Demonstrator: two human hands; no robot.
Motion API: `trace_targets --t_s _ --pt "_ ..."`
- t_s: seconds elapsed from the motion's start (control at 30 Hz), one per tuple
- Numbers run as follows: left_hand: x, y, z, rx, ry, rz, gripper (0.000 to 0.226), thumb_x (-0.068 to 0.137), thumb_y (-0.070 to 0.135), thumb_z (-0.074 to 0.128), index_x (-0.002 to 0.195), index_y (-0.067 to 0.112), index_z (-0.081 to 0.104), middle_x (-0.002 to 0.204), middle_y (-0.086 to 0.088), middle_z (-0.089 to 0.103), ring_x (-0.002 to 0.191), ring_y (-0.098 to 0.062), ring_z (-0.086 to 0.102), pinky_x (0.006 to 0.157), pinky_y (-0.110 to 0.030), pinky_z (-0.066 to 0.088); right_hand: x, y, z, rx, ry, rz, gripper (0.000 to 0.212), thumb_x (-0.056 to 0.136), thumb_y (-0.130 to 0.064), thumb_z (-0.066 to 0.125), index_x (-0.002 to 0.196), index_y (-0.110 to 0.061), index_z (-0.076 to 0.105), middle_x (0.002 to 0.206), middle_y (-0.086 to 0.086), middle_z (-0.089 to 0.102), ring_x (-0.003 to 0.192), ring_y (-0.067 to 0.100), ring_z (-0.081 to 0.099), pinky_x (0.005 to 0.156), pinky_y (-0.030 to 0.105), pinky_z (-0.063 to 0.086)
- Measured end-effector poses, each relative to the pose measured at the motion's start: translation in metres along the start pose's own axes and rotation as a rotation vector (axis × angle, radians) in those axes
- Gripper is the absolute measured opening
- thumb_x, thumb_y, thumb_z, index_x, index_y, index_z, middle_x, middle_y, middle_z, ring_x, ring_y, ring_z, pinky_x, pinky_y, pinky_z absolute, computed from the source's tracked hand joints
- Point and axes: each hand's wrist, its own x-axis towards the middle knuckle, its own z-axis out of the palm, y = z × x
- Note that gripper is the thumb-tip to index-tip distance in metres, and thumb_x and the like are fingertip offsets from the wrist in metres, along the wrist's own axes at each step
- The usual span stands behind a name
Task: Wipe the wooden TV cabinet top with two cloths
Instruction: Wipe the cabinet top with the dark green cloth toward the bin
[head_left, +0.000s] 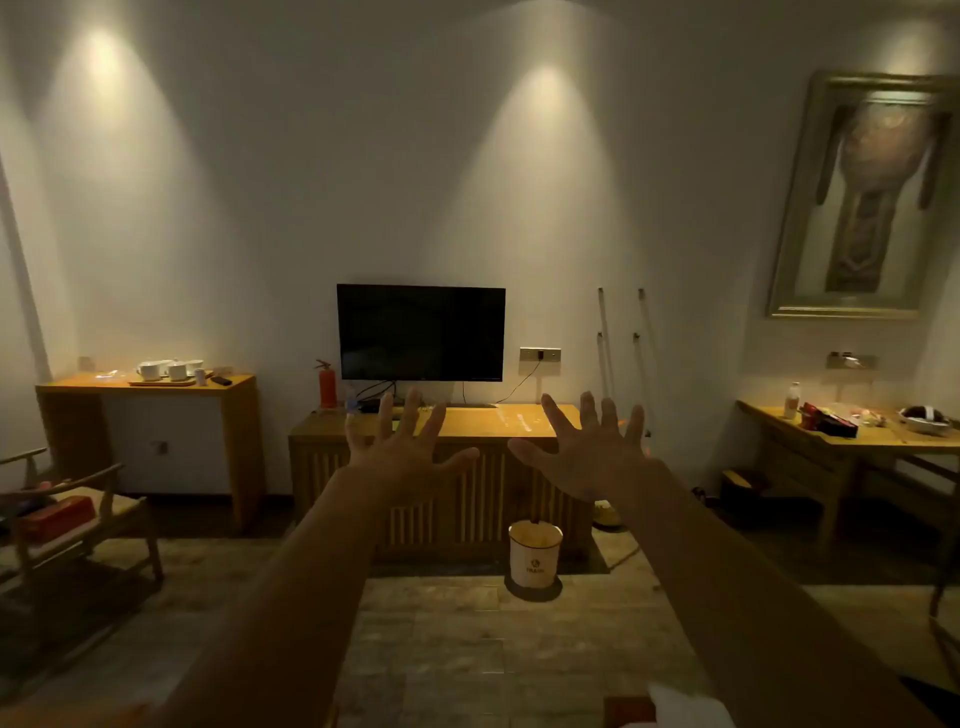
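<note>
The low wooden TV cabinet (488, 421) with slatted doors stands against the far wall, across the room from me. A dark TV (421, 332) hangs above it. Both my arms stretch out in front of me at cabinet height. My left hand (402, 447) and my right hand (582, 452) are held up with fingers spread wide and nothing in them. A pale, cloth-like thing (685, 706) shows at the bottom edge under my right arm; I cannot tell what it is.
A white bin (535, 556) stands on the floor before the cabinet. A red fire extinguisher (327, 387) sits at its left end. A side table with cups (156, 387) is at left, a wooden chair (67, 519) nearer left, a cluttered desk (852, 441) at right.
</note>
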Motion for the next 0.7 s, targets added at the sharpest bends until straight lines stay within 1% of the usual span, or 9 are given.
trace_targets --t_s 0.27,0.4,0.53,0.7 --pt "0.102 0.024 0.021 0.066 -0.016 -0.033 0.089 0.080 0.082 0.014 0.150 0.038 -0.018 0.157 -0.002 -0.034 0.142 -0.032 -0.032 0.107 -0.070 -0.016 0.097 0.042 0.031 -0.050 -0.009 -0.023 0.100 0.066 -0.093 0.000 0.151 -0.043 -0.015 0.162 0.011 -0.018 0.147 0.039 -0.018 0.105 0.066 -0.023" --pt "0.158 0.032 0.029 0.071 -0.013 -0.060 0.092 0.077 0.084 0.013 0.150 0.038 -0.017 0.157 -0.002 -0.033 0.143 -0.033 -0.030 0.108 -0.070 -0.013 0.150 0.067 0.041 -0.038 -0.032 -0.031 0.100 0.065 -0.093 0.000 0.151 -0.043 -0.015 0.162 0.012 -0.018 0.147 0.039 -0.019 0.106 0.066 -0.022" --pt "0.204 0.025 0.046 0.056 -0.022 -0.072 0.096 0.070 0.087 0.010 0.149 0.040 -0.018 0.158 -0.001 -0.031 0.143 -0.032 -0.031 0.107 -0.070 -0.015 0.193 0.079 0.057 -0.049 -0.054 -0.047 0.101 0.065 -0.091 0.000 0.152 -0.041 -0.013 0.162 0.013 -0.018 0.147 0.040 -0.019 0.107 0.067 -0.021" --pt "0.258 0.006 0.065 0.072 -0.033 -0.109 0.094 0.071 0.089 0.009 0.148 0.043 -0.019 0.159 -0.001 -0.031 0.144 -0.033 -0.029 0.107 -0.070 -0.014 0.240 0.078 0.084 -0.033 -0.101 -0.075 0.103 0.064 -0.089 -0.001 0.153 -0.038 -0.013 0.162 0.014 -0.019 0.147 0.040 -0.021 0.109 0.067 -0.020"
